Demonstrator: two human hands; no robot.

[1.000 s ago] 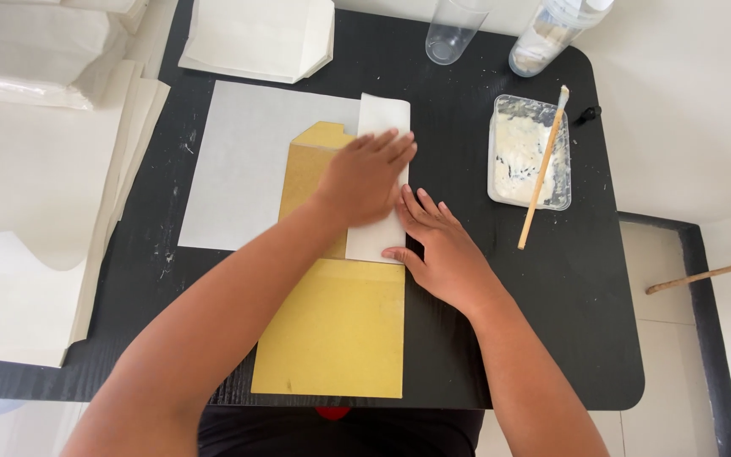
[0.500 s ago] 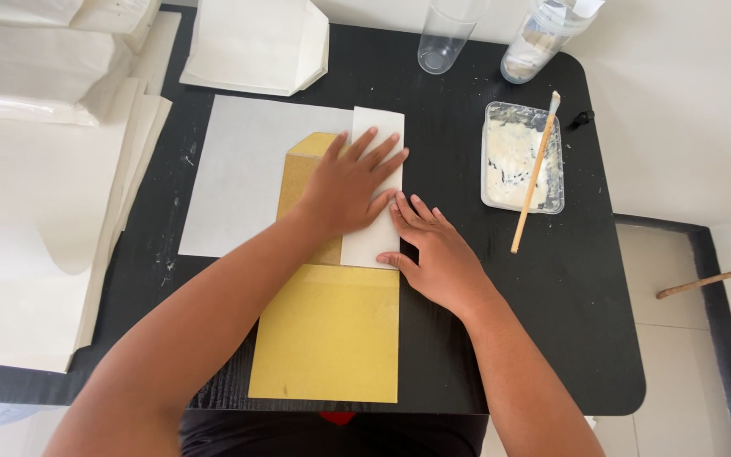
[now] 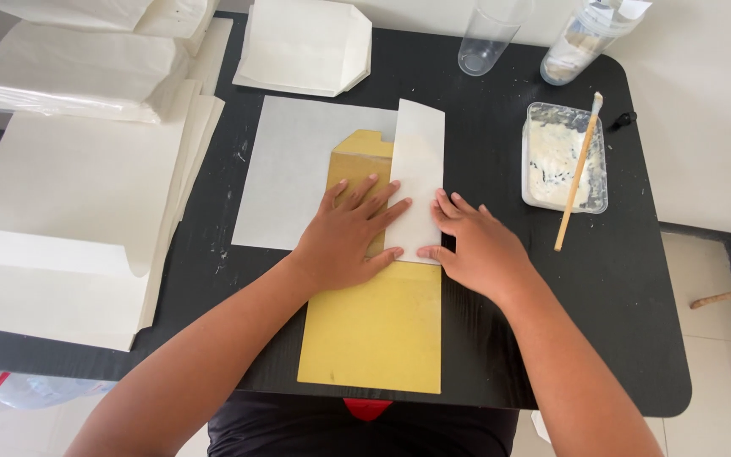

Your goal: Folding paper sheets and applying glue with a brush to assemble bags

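A white flap (image 3: 418,173), folded over a yellow card (image 3: 374,330) at the middle of the black table (image 3: 636,322), is pressed flat by the left hand (image 3: 350,237), fingers spread, and edged by the open right hand (image 3: 477,250).

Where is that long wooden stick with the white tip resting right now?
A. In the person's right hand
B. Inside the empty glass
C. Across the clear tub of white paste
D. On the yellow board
C: the wooden stick lies slanted across the clear tub of white paste, away from both the left hand and the right hand.
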